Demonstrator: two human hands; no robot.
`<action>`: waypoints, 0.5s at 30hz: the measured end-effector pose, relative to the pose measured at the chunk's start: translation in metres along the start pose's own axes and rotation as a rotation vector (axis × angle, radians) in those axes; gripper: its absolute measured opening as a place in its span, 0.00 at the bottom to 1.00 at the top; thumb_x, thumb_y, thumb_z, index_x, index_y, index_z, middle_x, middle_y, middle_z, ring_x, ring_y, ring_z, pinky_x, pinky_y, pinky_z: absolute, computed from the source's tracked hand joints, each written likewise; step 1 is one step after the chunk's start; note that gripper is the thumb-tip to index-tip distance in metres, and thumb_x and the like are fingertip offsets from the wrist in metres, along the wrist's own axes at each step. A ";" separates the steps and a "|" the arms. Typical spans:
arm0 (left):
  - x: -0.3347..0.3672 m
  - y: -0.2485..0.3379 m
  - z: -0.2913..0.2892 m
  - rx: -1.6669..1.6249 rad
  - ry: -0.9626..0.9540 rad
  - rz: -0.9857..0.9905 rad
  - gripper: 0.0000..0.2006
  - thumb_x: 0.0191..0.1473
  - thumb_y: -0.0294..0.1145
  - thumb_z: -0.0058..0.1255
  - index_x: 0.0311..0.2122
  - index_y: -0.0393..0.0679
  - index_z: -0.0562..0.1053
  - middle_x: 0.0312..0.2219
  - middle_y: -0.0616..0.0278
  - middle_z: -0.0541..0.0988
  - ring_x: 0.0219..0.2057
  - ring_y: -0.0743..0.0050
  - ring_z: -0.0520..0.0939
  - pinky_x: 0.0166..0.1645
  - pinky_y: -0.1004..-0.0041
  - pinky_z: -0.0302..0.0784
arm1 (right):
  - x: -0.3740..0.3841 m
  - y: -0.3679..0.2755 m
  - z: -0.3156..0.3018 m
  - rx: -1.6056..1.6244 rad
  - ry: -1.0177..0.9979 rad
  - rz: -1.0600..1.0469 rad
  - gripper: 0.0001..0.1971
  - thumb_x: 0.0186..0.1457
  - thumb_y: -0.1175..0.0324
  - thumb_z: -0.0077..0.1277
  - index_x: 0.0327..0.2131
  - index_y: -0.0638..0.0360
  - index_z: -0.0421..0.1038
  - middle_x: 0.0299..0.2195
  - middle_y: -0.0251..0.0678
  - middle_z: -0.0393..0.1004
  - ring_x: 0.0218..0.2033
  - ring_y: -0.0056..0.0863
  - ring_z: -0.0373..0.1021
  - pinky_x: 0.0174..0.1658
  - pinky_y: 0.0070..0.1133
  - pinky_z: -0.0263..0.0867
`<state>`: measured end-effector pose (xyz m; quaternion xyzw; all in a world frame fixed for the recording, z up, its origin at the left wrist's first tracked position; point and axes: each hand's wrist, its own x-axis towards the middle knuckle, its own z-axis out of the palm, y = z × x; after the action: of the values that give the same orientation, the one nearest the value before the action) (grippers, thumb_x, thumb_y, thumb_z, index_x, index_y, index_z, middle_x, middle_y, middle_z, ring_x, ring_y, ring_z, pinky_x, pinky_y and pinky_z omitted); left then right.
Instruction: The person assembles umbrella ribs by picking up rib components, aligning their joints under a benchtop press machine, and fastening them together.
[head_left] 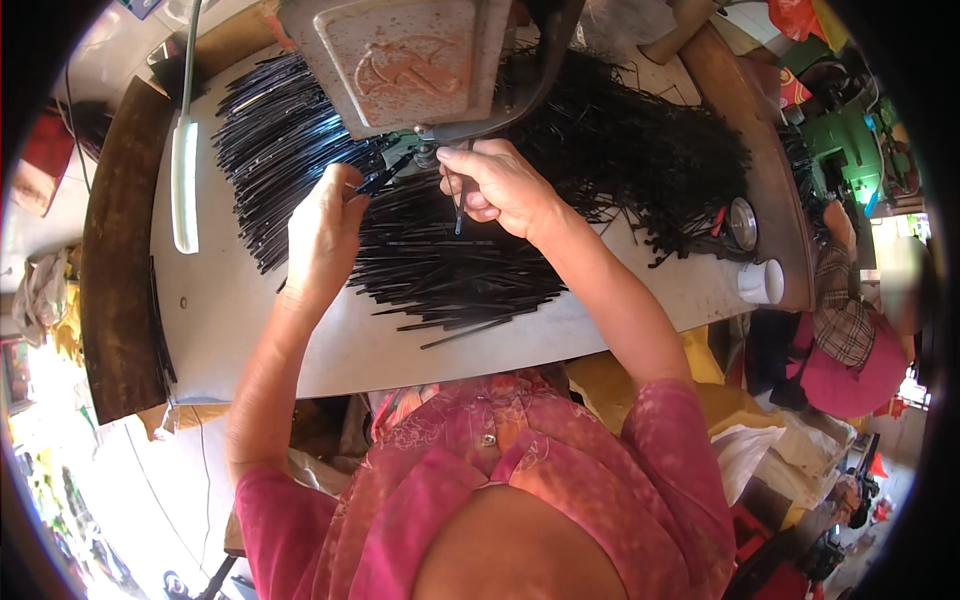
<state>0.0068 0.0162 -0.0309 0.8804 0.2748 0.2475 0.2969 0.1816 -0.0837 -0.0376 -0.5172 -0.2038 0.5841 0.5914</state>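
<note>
My left hand [325, 230] is closed around a slim, dark tool [385, 177], like pliers or tweezers. Its tip reaches toward the small metal working point [426, 155] under a rusty grey machine head [405, 65]. Just right of that point, my right hand [500, 188] pinches a thin dark rod [459, 215] between thumb and fingers, and the rod hangs downward. Many similar black rods lie in a pile on the left [285, 150] and in another pile below my hands [455, 265]. What the tool's tip grips is too small to tell.
A tangled heap of black pieces [650, 140] covers the table's right side. Near its edge are a white cup [761, 283] and a round metal dish [741, 224]. A lit tube lamp [186, 190] hangs at left. Another person [848, 320] sits by a green machine [845, 150] at right.
</note>
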 end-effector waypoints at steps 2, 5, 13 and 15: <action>-0.001 0.000 0.001 -0.108 -0.033 -0.139 0.09 0.44 0.21 0.46 0.34 0.39 0.67 0.22 0.55 0.67 0.23 0.61 0.70 0.28 0.70 0.67 | 0.000 0.000 0.000 0.007 -0.019 0.005 0.11 0.51 0.65 0.45 0.23 0.62 0.62 0.18 0.32 0.63 0.10 0.08 0.49 0.10 0.08 0.43; -0.001 -0.002 0.004 -0.004 0.011 0.041 0.12 0.43 0.21 0.48 0.37 0.41 0.70 0.22 0.56 0.66 0.23 0.64 0.69 0.29 0.71 0.66 | 0.001 0.000 0.001 0.009 -0.027 0.001 0.11 0.51 0.65 0.45 0.22 0.62 0.62 0.18 0.32 0.62 0.11 0.07 0.49 0.10 0.08 0.43; 0.002 0.000 0.008 -0.017 0.014 0.026 0.12 0.43 0.20 0.48 0.37 0.39 0.72 0.22 0.56 0.67 0.24 0.62 0.70 0.31 0.72 0.65 | 0.000 0.001 0.001 0.018 -0.046 0.002 0.11 0.51 0.65 0.45 0.21 0.61 0.61 0.18 0.31 0.62 0.11 0.07 0.49 0.11 0.08 0.43; 0.001 0.001 0.009 -0.041 0.002 -0.008 0.12 0.43 0.20 0.48 0.37 0.38 0.72 0.22 0.56 0.68 0.25 0.62 0.70 0.31 0.72 0.65 | -0.001 0.001 0.001 0.016 -0.050 0.000 0.11 0.51 0.65 0.45 0.21 0.61 0.61 0.18 0.31 0.62 0.11 0.07 0.49 0.11 0.08 0.43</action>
<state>0.0132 0.0124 -0.0360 0.8727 0.2733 0.2530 0.3157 0.1802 -0.0839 -0.0376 -0.4978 -0.2135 0.5985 0.5903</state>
